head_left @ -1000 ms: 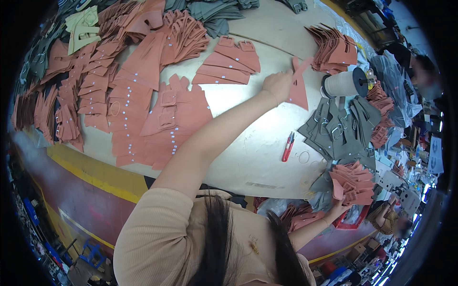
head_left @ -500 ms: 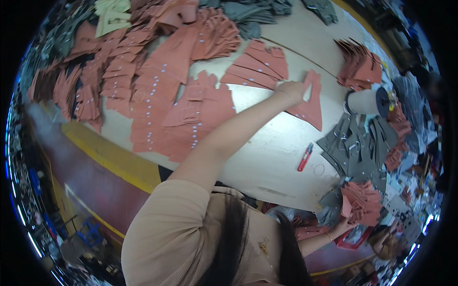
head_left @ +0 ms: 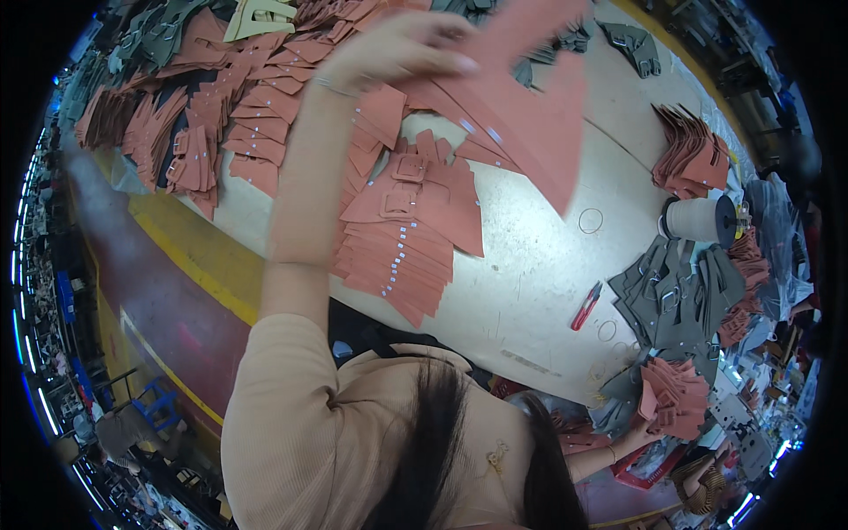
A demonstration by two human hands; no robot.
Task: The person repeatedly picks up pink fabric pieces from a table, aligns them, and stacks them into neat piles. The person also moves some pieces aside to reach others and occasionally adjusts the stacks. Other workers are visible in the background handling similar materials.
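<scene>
My left hand (head_left: 402, 51) is raised over the far part of the table, its fingers closed on flat coral leather pieces (head_left: 534, 110). The pieces are blurred by motion and hang to the right of the hand, with small white tags on them. Low on the right, my right hand (head_left: 643, 435) grips a fanned bundle of coral leather pieces (head_left: 678, 397); its fingers are partly hidden by the bundle. Below my raised forearm, coral pieces with buckles (head_left: 408, 205) lie overlapped on the table beside a tagged row.
Dark green strapped pieces (head_left: 662, 287), a thread spool (head_left: 698, 219) and a coral stack (head_left: 691, 157) stand on the right of the table (head_left: 521, 291). A red pen-like tool (head_left: 586, 306) and a rubber band (head_left: 590, 221) lie nearer the middle. More coral stacks (head_left: 199, 146) fill the left.
My left hand has lifted coral pieces off the table and swung up and to the left with them. A rubber band now shows near where they lay. My right hand still holds its bundle.
</scene>
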